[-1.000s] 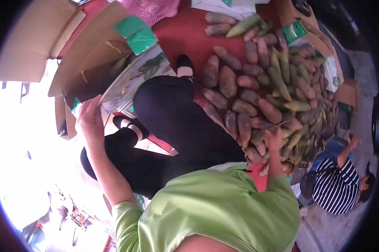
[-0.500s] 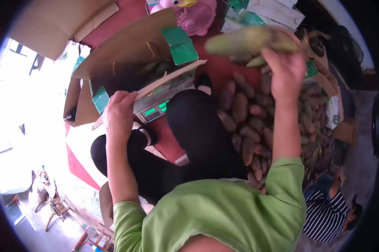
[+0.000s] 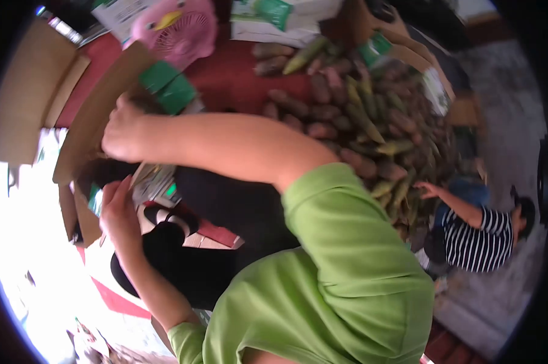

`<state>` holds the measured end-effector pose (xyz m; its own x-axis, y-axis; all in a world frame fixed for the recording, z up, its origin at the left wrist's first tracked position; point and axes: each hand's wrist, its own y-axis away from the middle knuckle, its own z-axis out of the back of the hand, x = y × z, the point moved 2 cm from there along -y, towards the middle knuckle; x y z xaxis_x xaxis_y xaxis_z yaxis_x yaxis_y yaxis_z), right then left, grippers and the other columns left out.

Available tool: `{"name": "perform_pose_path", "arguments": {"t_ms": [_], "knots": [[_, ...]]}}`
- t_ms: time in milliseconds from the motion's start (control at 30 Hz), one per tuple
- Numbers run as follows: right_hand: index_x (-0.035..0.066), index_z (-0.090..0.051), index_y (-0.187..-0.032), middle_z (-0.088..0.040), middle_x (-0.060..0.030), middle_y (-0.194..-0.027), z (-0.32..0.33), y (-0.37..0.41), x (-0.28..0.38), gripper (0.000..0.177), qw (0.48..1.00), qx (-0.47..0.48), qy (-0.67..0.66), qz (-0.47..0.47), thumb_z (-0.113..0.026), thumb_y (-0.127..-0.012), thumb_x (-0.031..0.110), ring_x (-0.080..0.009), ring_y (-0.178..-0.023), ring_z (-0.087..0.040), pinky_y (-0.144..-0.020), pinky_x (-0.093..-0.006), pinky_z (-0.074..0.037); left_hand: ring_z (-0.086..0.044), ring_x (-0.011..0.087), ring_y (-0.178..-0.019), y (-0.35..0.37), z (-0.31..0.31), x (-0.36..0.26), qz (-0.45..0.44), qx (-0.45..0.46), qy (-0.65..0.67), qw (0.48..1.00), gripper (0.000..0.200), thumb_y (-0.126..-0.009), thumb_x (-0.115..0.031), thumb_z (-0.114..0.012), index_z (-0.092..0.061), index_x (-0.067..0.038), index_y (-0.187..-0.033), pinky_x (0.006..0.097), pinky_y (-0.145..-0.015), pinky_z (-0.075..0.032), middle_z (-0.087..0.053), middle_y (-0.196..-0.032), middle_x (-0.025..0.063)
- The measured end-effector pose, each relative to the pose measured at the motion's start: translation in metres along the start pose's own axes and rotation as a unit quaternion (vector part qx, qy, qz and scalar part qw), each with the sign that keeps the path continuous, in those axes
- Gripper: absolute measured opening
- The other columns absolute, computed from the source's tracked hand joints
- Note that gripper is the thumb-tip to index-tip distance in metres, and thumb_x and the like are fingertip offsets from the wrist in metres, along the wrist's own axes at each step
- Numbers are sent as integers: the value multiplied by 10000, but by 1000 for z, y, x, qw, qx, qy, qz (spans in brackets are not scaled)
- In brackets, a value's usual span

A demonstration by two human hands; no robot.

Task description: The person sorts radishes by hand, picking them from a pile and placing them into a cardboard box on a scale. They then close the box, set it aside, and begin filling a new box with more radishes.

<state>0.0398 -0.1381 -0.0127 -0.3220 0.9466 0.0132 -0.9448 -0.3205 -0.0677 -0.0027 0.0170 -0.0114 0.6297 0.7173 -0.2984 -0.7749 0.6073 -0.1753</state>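
Note:
My right hand (image 3: 122, 130) is inside the upper part of an open cardboard box (image 3: 137, 60), with the forearm stretched across my body. Its fingers are blurred and partly hidden, and no fruit shows in it. My left hand (image 3: 117, 209) is closed at the near edge of the same box, holding its flap. The box's inside is dark, and my arm covers much of it. A digital scale (image 3: 165, 188) with a lit green display stands beneath the box. To the right spreads a large heap of long green and reddish-brown mango-like fruits (image 3: 365, 115).
A pink fan (image 3: 180, 36) stands at the back on the red floor covering (image 3: 225, 79). Another opened carton (image 3: 419, 54) stands behind the heap. At right, a person in a striped shirt (image 3: 480, 236) reaches one hand (image 3: 429, 189) toward the heap.
My right hand has swung left from above the heap, where it held a long greenish fruit, to the box. The view has turned right. The other person's hand now reaches toward the heap.

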Motion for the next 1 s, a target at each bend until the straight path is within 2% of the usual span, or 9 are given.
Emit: {"name": "perform_pose_path", "arguments": {"t_ms": [167, 233, 333, 467, 500, 533, 600, 667, 1000], "knots": [[167, -686, -943, -660, -14, -1004, 16, 29, -13, 307, 977, -29, -200, -66, -688, -720, 378, -259, -990, -591, -854, -485, -387, -609, 251, -849, 0, 2, 1, -11, -13, 8, 1000, 255, -816, -5, -568, -653, -71, -1047, 340, -719, -479, -607, -941, 94], [142, -664, -1001, -661, -65, -984, 25, 67, -31, 334, 916, -257, -298, -77, -688, -723, 325, -281, -1000, -595, -879, -471, -405, -614, 248, -847, 2, 1, 8, -16, -12, 9, 1000, 255, -819, -11, -570, -654, -76, -1051, 340, -719, -482, -612, -940, 88], [62, -660, -908, -657, -107, -845, 28, 142, -70, 222, 831, -414, -351, -126, -708, -719, 168, -244, -772, -642, -678, -340, -503, -628, 240, -838, 0, -1, 9, -21, -17, 4, 1000, 254, -820, -29, -583, -655, -82, -1058, 340, -719, -490, -623, -938, 74], [24, -642, -1018, -661, -100, -987, -46, 256, -113, 238, 778, -285, -411, -381, -631, -808, 135, -152, -900, -627, -796, -281, -487, -627, 235, -840, 2, 0, 10, -13, -33, 3, 999, 264, -818, -38, -601, -653, -86, -1072, 337, -725, -488, -625, -927, 74], [24, -641, -1025, -661, -99, -987, -73, 287, -122, 238, 775, -267, -387, -423, -619, -816, 136, -161, -888, -626, -793, -282, -486, -624, 232, -842, 1, -1, 12, -22, -38, 1, 999, 268, -817, -41, -605, -650, -84, -1078, 333, -731, -486, -625, -922, 75], [60, -653, -984, -657, -130, -951, -94, 320, -126, 255, 755, -279, -381, -454, -645, -768, 194, -283, -887, -632, -786, -346, -493, -622, 230, -845, 1, -1, 13, -31, -43, -3, 999, 271, -817, -44, -609, -648, -82, -1083, 329, -736, -483, -625, -918, 76], [59, -647, -993, -653, -141, -957, -146, 385, -132, 262, 691, -206, -394, -570, -641, -764, 185, -312, -919, -618, -808, -358, -484, -616, 223, -843, 1, -1, 14, -27, -39, 3, 999, 273, -819, -53, -616, -644, -78, -1090, 329, -745, -479, -625, -911, 75], [58, -645, -988, -648, -155, -972, -165, 438, -129, 266, 691, -155, -290, -643, -647, -752, 183, -320, -949, -608, -824, -374, -477, -616, 219, -832, 0, -2, 15, -26, -42, -16, 999, 262, -831, -68, -616, -644, -77, -1092, 326, -737, -482, -624, -912, 70], [74, -615, -1050, -628, -161, -1042, -215, 586, -135, 310, 568, -96, -164, -801, -628, -757, 174, -338, -983, -592, -852, -415, -470, -568, 173, -757, 1, -6, 23, -14, -71, -3, 997, 242, -868, -140, -608, -654, -82, -1098, 324, -678, -466, -618, -861, 59]]}}
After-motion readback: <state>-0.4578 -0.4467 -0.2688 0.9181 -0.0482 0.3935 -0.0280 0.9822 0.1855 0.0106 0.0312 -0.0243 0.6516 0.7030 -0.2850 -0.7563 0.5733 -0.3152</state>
